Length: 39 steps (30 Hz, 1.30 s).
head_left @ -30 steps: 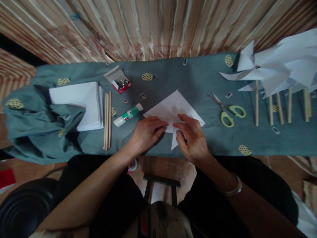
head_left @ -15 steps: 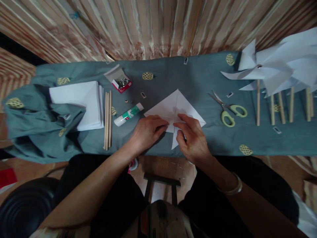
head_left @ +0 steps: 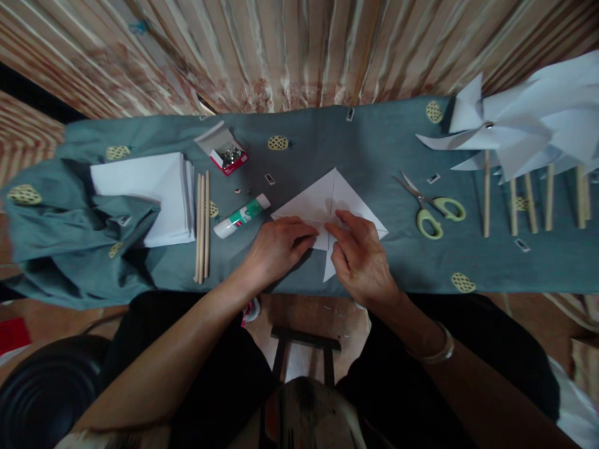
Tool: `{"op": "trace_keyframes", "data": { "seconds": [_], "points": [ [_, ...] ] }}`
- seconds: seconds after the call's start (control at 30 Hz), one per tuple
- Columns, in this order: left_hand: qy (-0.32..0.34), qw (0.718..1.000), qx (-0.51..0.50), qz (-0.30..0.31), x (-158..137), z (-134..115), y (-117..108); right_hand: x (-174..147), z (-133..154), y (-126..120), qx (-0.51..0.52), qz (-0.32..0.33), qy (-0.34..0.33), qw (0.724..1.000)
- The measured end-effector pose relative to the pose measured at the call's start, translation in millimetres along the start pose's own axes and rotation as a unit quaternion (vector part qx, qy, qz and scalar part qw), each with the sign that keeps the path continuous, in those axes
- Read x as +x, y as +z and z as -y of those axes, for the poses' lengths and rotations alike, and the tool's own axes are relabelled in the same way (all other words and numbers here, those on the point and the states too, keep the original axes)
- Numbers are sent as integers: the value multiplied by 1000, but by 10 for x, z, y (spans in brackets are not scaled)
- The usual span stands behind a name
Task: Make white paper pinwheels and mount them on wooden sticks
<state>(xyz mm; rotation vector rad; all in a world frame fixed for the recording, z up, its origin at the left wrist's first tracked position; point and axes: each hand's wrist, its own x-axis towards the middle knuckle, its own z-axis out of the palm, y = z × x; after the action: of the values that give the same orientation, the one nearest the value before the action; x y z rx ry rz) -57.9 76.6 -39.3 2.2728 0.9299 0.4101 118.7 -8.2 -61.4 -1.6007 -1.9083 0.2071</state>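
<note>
A white paper square (head_left: 314, 197), creased and cut along its diagonals, lies turned like a diamond on the cloth, one cut point sticking out toward me. My left hand (head_left: 279, 246) is closed at its lower left edge, thumb and fingers pinching the paper. Over the lower right part, my right hand (head_left: 362, 255) is open, its fingertips touching the sheet near the middle. Left of the paper lies a glue stick (head_left: 242, 216) with a green label. Scissors (head_left: 428, 206) with light green handles rest to the right, blades parted.
A red and white box (head_left: 227, 153) of small metal pieces stands open behind the glue stick. Wooden sticks (head_left: 202, 227) lie beside a stack of white paper (head_left: 163, 187). Finished paper pinwheels (head_left: 510, 134) on sticks cover the right end. A striped curtain (head_left: 299, 56) hangs behind the table.
My right hand's fingers have shifted slightly up and left on the paper. My left hand and the sheet stay about where they were.
</note>
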Motion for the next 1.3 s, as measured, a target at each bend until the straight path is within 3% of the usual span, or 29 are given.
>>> {"op": "trace_keyframes", "data": {
  "seconds": [0.47,0.67,0.9,1.13,1.3],
  "points": [
    [30,998,46,-31,-50,-35,40,124,19,34,-68,53,-35,996],
    [46,996,66,-36,-71,-33,58,174,-32,26,-29,52,-29,998],
    [38,997,62,-21,-84,-59,34,203,-168,-103,60,45,19,997],
    [40,996,84,-1,-83,-76,-2,274,-319,-206,-13,10,67,998],
    [50,995,89,-6,-111,-55,-18,287,-322,-314,7,3,107,994]
  ]
}}
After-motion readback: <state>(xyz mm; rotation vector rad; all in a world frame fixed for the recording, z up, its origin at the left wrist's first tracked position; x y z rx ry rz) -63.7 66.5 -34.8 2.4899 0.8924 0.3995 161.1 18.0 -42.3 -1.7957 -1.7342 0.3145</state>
